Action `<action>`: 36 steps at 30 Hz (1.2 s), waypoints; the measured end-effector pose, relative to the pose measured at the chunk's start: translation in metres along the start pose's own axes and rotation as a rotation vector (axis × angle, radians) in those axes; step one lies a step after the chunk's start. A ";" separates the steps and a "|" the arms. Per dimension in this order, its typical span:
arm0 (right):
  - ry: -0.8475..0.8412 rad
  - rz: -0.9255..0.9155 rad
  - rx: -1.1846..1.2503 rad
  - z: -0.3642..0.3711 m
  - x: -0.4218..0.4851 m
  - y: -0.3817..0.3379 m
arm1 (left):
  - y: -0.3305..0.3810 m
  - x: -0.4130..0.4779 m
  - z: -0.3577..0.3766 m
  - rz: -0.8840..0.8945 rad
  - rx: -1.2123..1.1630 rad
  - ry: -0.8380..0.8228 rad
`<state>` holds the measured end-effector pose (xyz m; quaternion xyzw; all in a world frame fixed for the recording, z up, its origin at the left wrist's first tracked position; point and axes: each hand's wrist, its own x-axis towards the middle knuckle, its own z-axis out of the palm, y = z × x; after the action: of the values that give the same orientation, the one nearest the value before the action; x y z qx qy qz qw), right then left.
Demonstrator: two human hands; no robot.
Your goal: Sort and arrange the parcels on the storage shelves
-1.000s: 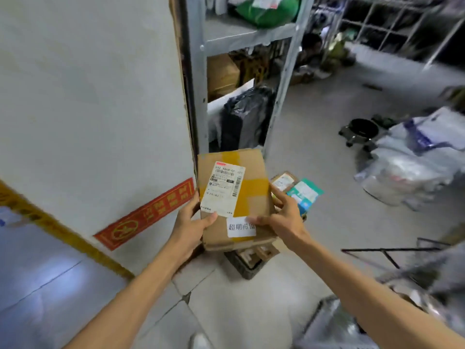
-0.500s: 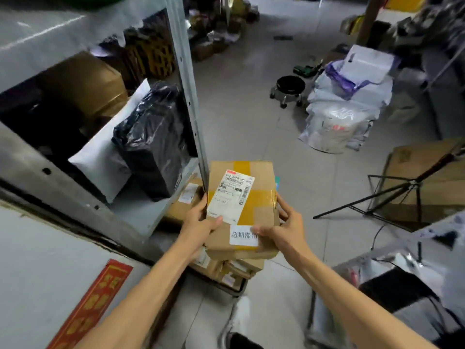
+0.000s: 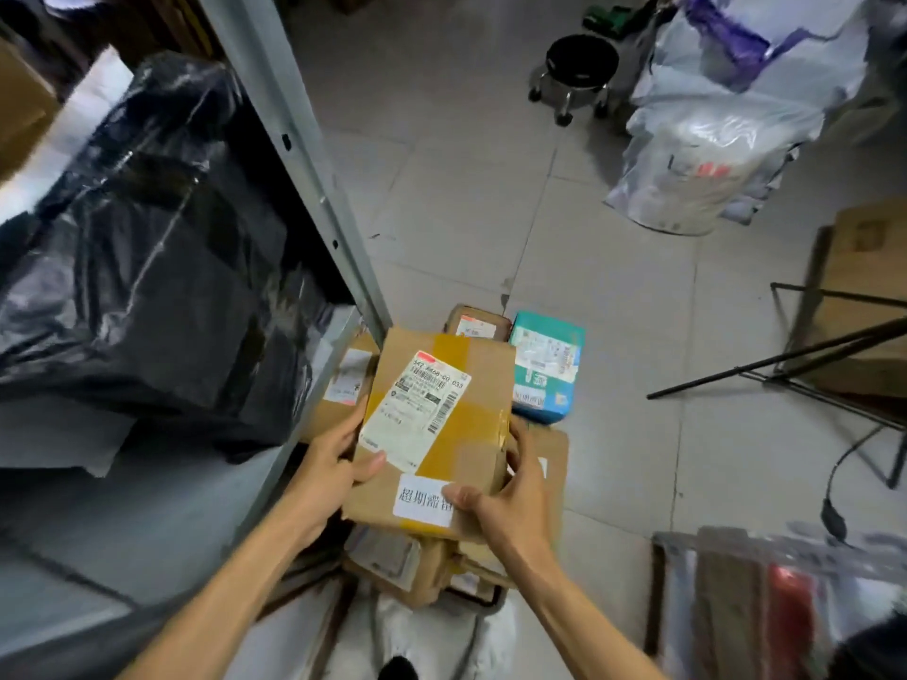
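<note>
Beside a metal shelf [image 3: 294,154], both hands, left [image 3: 328,471] and right [image 3: 510,503], grip a cardboard parcel [image 3: 441,429].

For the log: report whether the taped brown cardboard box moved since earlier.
Cannot tell: the camera swung; the taped brown cardboard box remains beside the grey metal shelf post.
</note>
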<state>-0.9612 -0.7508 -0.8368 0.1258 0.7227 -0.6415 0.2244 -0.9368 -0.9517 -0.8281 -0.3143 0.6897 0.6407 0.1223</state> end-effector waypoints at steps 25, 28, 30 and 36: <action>0.028 0.103 -0.035 0.028 0.058 0.096 | -0.075 0.075 -0.013 -0.117 -0.011 -0.135; 0.011 0.104 -0.031 0.025 0.054 0.091 | -0.075 0.074 -0.012 -0.132 0.001 -0.132; -0.003 0.100 -0.046 0.023 0.052 0.088 | -0.075 0.073 -0.012 -0.143 0.013 -0.133; -0.020 0.102 -0.144 0.022 0.049 0.087 | -0.072 0.077 -0.013 -0.138 0.161 -0.118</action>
<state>-0.9596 -0.7649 -0.9386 0.1393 0.7574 -0.5768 0.2724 -0.9514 -0.9838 -0.9284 -0.3119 0.7072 0.5908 0.2313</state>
